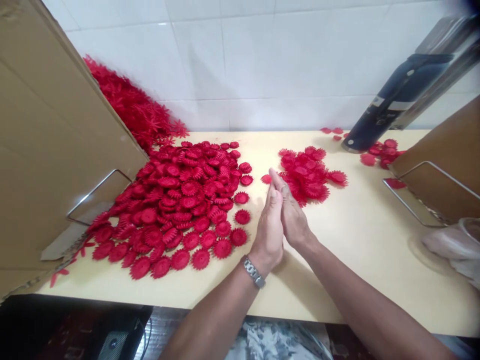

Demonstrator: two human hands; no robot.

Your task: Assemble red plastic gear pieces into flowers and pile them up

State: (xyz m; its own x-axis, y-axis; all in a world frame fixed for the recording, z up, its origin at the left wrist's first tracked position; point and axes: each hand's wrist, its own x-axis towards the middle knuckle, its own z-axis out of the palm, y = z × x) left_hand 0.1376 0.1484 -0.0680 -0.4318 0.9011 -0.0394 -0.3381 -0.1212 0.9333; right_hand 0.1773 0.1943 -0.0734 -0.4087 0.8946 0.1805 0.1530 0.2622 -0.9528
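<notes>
My left hand [268, 230], with a metal watch [254, 271] on its wrist, and my right hand [296, 217] are pressed palm to palm above the table [360, 250]. Their fingers are straight and point away from me. Whatever lies between the palms, if anything, is hidden. Just past the fingertips is a small red piece [266, 179]. Left of the hands spreads a large heap of red, round, notch-edged paper-like flowers [187, 187], cupped in shape. A smaller pile of flatter red petal discs [305, 175] lies beyond my right hand.
A cardboard box [56, 125] with a wire handle [97, 192] stands at left, with loose red star-shaped pieces [138, 107] behind it. At right are a dark blue bottle [393, 105], another cardboard piece [446, 155], a wire handle [412, 215] and a plastic-wrapped cup [457, 245]. A tiled wall closes the back.
</notes>
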